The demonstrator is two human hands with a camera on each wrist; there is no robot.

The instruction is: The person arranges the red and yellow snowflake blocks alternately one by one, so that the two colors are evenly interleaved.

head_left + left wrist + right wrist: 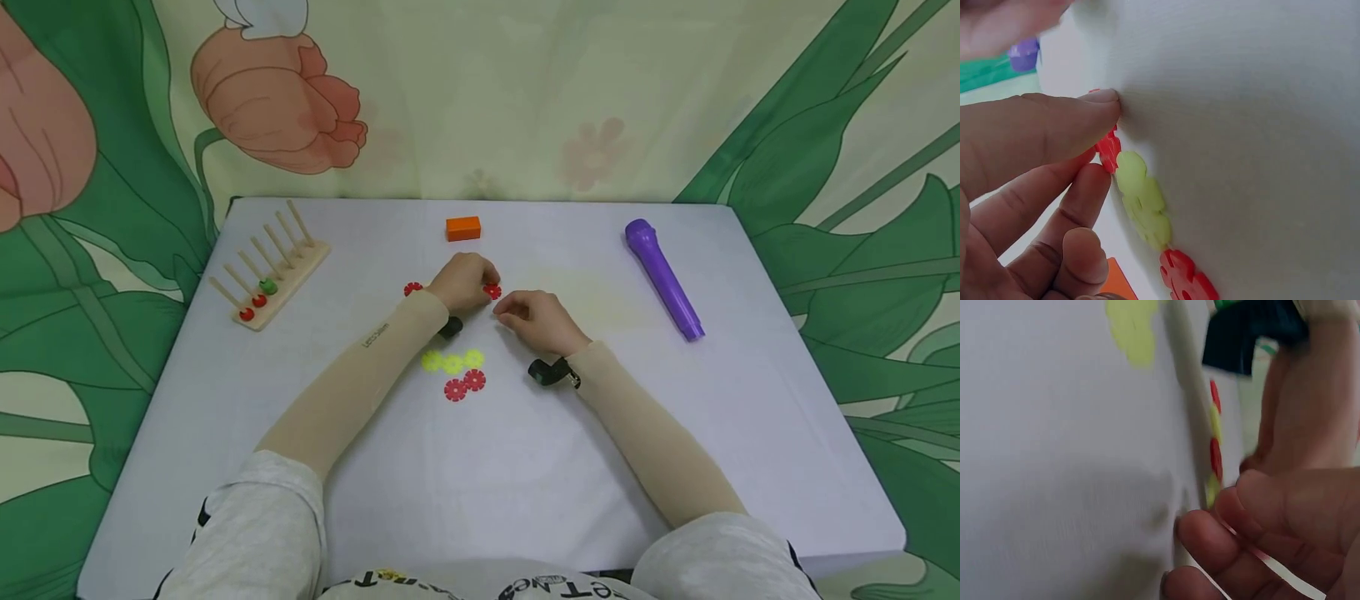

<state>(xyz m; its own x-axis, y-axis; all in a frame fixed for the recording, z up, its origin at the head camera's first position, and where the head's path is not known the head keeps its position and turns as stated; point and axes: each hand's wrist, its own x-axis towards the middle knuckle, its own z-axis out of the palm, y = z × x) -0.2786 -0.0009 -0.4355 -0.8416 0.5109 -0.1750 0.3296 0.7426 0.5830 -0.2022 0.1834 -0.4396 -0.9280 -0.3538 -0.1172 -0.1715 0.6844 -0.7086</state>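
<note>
Head view put the red disc (492,292) at three o'clock from the left hand (461,282), whose thumb and finger pinched it; the right hand (542,323), farther off at four, had loosely curled fingers, apparently bare. The row (1142,194) ran nine to three. I counted three yellow discs (452,364) and two loose red discs (474,380) near six, one orange block (462,229) at twelve, one purple tube (666,282) at three.

White rectangular table (420,492) with rounded corners, bordered on its far side by a pale yellow-green printed backdrop (480,92). Large coral blossoms (262,100) occupy the far left; broad green leaves (787,150) flank both left and right. Lighting is soft, with diffuse shadows.
</note>
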